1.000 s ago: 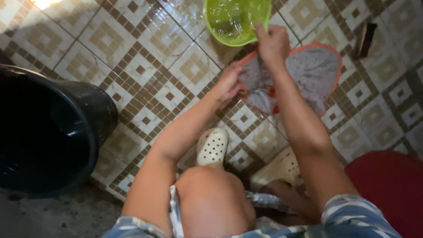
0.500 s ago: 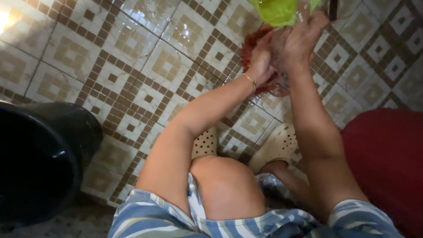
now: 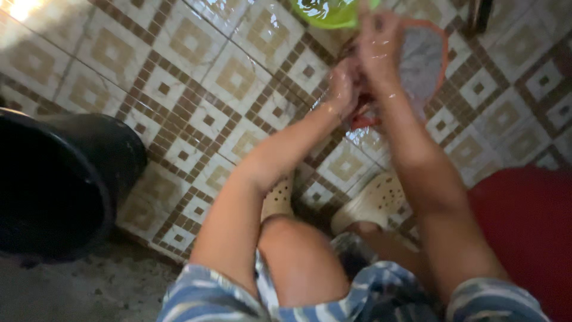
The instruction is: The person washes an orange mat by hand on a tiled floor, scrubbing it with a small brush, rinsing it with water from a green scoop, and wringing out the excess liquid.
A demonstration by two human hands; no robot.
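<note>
Your left hand [image 3: 344, 88] and right hand [image 3: 376, 45] are wet and pressed close together, both gripping a bunched part of the grey cloth with the orange edge [image 3: 420, 56], which lies on the tiled floor [image 3: 196, 95] under and just right of them. Just beyond your hands sits the green plastic basin [image 3: 329, 11], its rim touching your right fingers. Well off to the left stands a black bucket [image 3: 56, 185].

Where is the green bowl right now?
The green bowl is at the top edge of the head view, on the tiled floor, just above the right hand and beside the grey cloth.
</note>
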